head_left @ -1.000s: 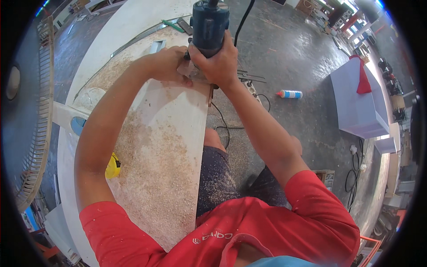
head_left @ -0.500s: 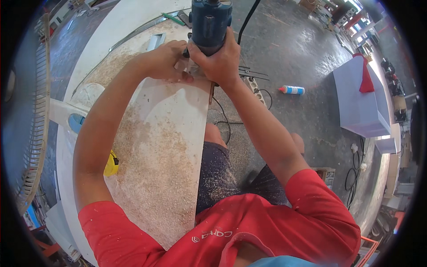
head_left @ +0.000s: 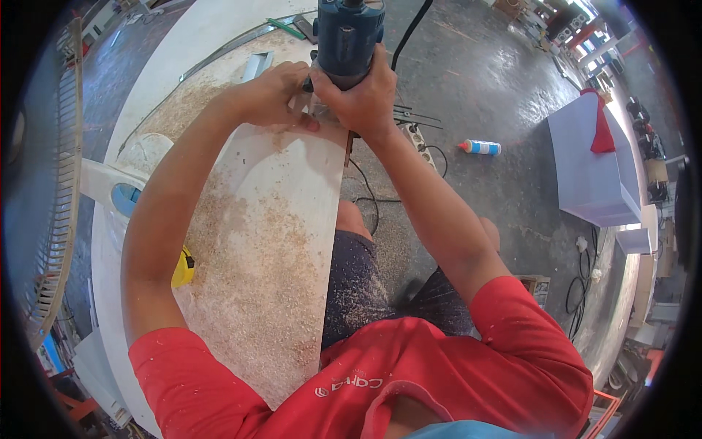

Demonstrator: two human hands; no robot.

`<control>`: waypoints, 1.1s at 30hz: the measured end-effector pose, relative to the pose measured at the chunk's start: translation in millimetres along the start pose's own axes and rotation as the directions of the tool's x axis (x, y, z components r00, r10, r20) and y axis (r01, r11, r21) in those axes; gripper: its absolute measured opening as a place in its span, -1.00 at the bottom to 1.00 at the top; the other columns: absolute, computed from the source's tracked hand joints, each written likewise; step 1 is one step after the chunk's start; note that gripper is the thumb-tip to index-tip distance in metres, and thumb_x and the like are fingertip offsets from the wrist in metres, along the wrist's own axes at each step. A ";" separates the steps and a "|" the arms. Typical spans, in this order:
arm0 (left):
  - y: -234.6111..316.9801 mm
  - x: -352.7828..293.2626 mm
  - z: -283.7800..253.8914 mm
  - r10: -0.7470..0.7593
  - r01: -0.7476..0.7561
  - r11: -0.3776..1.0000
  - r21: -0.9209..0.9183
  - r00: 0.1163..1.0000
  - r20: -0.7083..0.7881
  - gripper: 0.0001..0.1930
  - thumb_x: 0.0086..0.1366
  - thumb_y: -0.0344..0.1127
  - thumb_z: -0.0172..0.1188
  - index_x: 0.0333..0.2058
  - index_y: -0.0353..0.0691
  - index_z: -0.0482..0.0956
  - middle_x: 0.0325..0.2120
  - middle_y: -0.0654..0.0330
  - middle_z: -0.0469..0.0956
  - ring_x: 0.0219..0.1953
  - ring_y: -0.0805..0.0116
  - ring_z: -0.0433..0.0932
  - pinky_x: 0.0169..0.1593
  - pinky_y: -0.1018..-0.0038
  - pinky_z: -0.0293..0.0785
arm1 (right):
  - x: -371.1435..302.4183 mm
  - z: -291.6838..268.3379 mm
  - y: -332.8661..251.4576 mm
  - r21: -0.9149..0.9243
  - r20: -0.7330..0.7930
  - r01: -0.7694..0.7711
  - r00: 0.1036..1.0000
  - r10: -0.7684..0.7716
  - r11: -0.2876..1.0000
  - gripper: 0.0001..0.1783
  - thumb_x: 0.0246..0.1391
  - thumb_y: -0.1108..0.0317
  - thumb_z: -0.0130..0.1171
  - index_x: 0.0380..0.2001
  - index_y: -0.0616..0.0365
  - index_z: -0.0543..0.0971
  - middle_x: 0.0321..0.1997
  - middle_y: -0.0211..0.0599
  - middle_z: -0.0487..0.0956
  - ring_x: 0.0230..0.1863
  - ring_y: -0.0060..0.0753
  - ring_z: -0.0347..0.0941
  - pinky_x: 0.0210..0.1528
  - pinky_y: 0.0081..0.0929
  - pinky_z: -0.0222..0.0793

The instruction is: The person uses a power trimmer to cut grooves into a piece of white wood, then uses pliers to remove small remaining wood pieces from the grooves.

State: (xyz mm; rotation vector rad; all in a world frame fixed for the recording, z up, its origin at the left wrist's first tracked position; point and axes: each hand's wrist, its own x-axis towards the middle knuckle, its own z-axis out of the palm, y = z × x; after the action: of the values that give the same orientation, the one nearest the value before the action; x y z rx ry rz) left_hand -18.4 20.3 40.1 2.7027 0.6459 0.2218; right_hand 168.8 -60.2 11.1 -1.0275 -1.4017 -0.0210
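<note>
Router [head_left: 349, 36], blue and upright, stands at the top centre of the frame on the far end of a pale board [head_left: 278, 241]. Its base sits at the board's right edge, and a black cord [head_left: 408, 33] runs up and away from its top toward the upper edge of the picture. The right hand [head_left: 358, 99] is wrapped around the lower body of the router, fingers closed on it, so the tool rises just above that hand. The left hand [head_left: 274, 95] lies immediately left of the router, fingers bent and pressed flat on the board, fingertips touching the tool's base; whether it grips the base cannot be told. Both forearms reach up from the lower part of the frame and meet at the tool.

The board runs from the router down toward the lower centre, its surface strewn with sawdust [head_left: 256, 263], thickest in the middle and lower left. It rests on a white bench [head_left: 157, 69] that curves along the left side. A yellow object [head_left: 183, 267] peeks out under the left forearm at the board's left edge. On the grey floor [head_left: 497, 80] to the right lie a white and blue bottle [head_left: 481, 148] with a red tip, a power strip [head_left: 418, 143] just right of the right wrist, and a white box [head_left: 589, 172] with a red cloth [head_left: 601, 126] draped on it at the right of the frame.
</note>
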 end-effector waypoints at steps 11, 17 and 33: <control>2.8 -7.7 4.9 0.019 -0.015 0.999 0.047 0.997 -0.081 -0.29 0.06 0.08 0.55 0.05 -0.19 0.47 -0.03 -0.01 0.49 0.16 -0.06 0.41 0.25 0.13 0.35 | -0.6 -0.8 -1.2 -0.009 -0.009 0.019 1.000 -0.019 1.000 -0.25 -0.23 0.13 0.56 -0.05 0.30 0.41 -0.33 0.00 0.67 -0.33 0.07 0.70 -0.26 -0.16 0.60; 4.3 -10.9 4.0 0.014 -0.013 1.000 0.018 0.999 -0.033 -0.30 0.08 0.07 0.54 0.06 -0.19 0.46 -0.05 0.00 0.47 0.15 -0.05 0.40 0.25 0.14 0.34 | -5.1 -1.3 -2.9 0.021 -0.002 0.002 1.000 -0.002 1.000 -0.23 -0.22 0.13 0.56 -0.03 0.32 0.41 -0.33 0.00 0.67 -0.34 0.07 0.70 -0.27 -0.16 0.60; 2.9 -6.3 -1.1 0.066 -0.066 0.998 0.007 0.995 -0.070 -0.28 0.08 0.04 0.53 0.08 -0.29 0.46 -0.03 -0.01 0.48 0.14 -0.06 0.41 0.23 0.17 0.36 | 4.6 -2.4 0.5 0.035 0.040 -0.039 0.998 0.037 0.999 -0.20 -0.23 0.13 0.57 0.00 0.34 0.40 -0.31 0.03 0.67 -0.31 0.09 0.69 -0.25 -0.15 0.60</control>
State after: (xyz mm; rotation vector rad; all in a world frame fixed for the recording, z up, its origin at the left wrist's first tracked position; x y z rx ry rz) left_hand -23.0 15.3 41.8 2.7340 0.5782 0.3336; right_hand 172.1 -58.8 15.0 -1.0295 -1.4132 0.0527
